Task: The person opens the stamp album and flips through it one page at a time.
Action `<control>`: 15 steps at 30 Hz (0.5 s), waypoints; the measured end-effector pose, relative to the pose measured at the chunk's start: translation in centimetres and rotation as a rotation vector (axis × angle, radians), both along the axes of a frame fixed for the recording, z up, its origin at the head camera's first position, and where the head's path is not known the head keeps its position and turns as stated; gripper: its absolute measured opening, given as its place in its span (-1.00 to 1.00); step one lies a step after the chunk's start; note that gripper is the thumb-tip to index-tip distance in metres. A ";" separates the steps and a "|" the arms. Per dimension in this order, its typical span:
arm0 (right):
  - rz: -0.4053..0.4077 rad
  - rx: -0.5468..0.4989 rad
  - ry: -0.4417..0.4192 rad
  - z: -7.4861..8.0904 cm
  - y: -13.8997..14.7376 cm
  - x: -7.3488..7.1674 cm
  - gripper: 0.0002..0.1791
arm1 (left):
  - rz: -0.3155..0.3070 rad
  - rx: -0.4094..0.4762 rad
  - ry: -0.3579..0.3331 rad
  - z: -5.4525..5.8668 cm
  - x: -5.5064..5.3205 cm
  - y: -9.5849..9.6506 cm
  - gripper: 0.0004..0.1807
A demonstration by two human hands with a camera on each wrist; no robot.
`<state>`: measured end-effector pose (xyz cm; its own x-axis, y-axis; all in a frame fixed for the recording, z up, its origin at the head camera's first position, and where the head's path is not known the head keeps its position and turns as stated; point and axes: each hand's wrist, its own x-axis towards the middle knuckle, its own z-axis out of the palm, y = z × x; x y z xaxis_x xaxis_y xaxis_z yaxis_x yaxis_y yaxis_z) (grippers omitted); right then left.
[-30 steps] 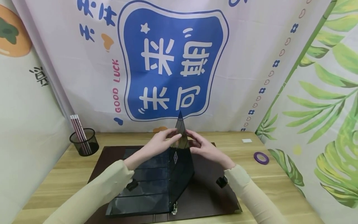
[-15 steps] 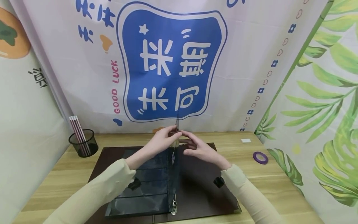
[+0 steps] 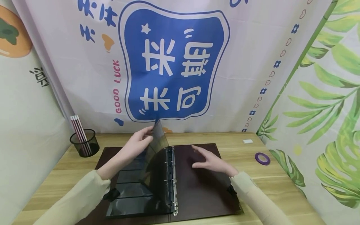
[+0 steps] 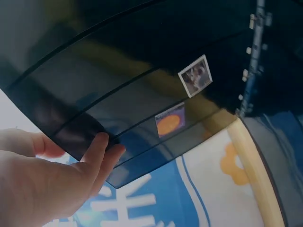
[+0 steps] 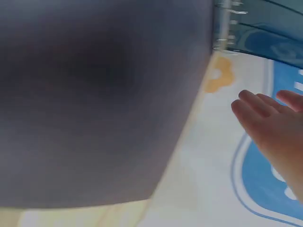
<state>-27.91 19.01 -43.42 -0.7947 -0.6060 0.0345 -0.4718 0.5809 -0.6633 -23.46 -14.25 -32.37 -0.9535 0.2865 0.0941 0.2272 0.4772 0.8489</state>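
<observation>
A dark brown ring-bound stamp album [image 3: 202, 193] lies spread on the table. My left hand [image 3: 137, 145] pinches the outer edge of a dark see-through page [image 3: 158, 140], raised and slanting over the left side. In the left wrist view, thumb and fingers hold that page near its corner; a framed picture stamp [image 4: 195, 76] and a purple-and-orange stamp [image 4: 170, 124] sit in its pockets. Metal rings [image 3: 173, 180] run along the spine. With fingers extended, my right hand [image 3: 211, 161] hovers above the bare inside of the right cover, holding nothing.
A black mesh cup [image 3: 91, 145] with several striped pencils [image 3: 79, 132] stands at the back left. Toward the right edge of the wooden table [image 3: 281, 184] are a small white block [image 3: 248, 141] and a purple tape roll [image 3: 257, 160]. A printed cloth hangs behind.
The page has swung from upright over the spine to the left, carried by my left hand. My right hand has come away from it and moved right, uncovering the rings.
</observation>
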 end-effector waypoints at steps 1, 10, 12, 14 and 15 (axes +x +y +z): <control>0.004 0.031 0.003 -0.4 0.2 0.0 -0.01 | 0.001 0.000 -0.006 -0.1 0.2 -0.6 -0.37; 0.067 0.223 0.047 -3.0 1.3 0.1 0.11 | 0.024 0.013 -0.104 -2.4 1.3 -5.0 -0.34; 0.067 0.234 0.027 -3.2 1.4 0.3 0.12 | 0.029 0.016 -0.115 -3.2 1.4 -5.8 -0.34; 0.064 0.246 0.010 -3.4 1.5 0.4 0.11 | 0.031 0.021 -0.126 -3.9 1.5 -6.5 -0.33; 0.063 0.258 0.007 -3.5 1.5 0.5 0.11 | 0.033 0.025 -0.132 -4.3 1.5 -6.9 -0.33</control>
<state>-27.40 20.52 -46.93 -0.7552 -0.6440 -0.1222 -0.5166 0.6995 -0.4938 -21.99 -21.11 -36.67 -0.9668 0.2541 -0.0260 0.0975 0.4612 0.8819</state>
